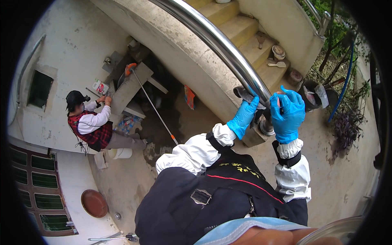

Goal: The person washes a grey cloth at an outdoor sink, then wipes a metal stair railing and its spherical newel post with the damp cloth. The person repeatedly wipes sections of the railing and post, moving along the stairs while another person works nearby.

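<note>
Both of my hands wear blue disposable gloves at the lower end of a shiny stainless-steel handrail [226, 46]. My left hand [245, 114] grips a dark grey cloth [243, 92], pressing it against the underside of the rail by the post. On the other side of the post, my right hand [287, 113] has its fingers curled beside the rail's end; whether it holds something is hard to tell. The post's round base flange [267, 127] sits on the low wall just below my hands.
Concrete steps [251, 46] rise behind the rail, with a white slotted spatula [277, 64] on one. Black buckets [310, 95] and plants stand at right. At left a co-worker [93, 122] stands at a stone slab [131, 85] where a long-handled mop [153, 104] leans; a white bucket [121, 153] is nearby.
</note>
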A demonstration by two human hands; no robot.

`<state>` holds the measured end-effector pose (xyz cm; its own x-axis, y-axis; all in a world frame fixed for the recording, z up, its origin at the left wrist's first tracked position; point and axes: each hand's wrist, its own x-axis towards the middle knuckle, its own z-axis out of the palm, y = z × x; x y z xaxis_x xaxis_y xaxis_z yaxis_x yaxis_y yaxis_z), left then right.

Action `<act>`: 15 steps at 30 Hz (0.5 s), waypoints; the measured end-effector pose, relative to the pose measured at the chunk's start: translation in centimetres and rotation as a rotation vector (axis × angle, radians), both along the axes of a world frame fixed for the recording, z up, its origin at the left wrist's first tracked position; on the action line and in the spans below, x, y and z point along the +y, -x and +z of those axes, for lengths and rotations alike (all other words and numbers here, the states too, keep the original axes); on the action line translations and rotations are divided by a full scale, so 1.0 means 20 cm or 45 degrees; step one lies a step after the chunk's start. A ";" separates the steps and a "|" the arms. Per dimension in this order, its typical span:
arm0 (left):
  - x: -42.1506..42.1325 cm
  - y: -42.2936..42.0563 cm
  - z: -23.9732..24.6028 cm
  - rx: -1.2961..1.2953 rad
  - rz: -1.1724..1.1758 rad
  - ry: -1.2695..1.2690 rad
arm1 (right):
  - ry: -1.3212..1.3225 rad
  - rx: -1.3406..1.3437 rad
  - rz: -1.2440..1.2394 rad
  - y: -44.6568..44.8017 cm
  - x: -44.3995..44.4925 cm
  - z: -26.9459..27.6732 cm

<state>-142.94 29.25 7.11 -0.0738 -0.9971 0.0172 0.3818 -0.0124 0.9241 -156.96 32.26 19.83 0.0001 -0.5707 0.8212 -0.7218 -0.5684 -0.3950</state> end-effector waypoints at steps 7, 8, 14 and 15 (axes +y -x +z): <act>-0.24 -0.50 0.60 -0.442 0.806 0.867 | -0.002 -0.014 -0.022 0.01 0.01 0.01; -0.30 -0.57 0.70 -0.822 0.949 1.033 | -0.003 0.000 -0.023 0.01 0.01 0.00; -0.54 -0.59 0.88 -2.232 0.923 1.635 | -0.295 -0.781 0.573 0.09 0.00 -0.12; -0.53 -0.54 0.86 -2.246 0.827 1.599 | -0.266 -0.836 0.463 0.13 0.01 -0.16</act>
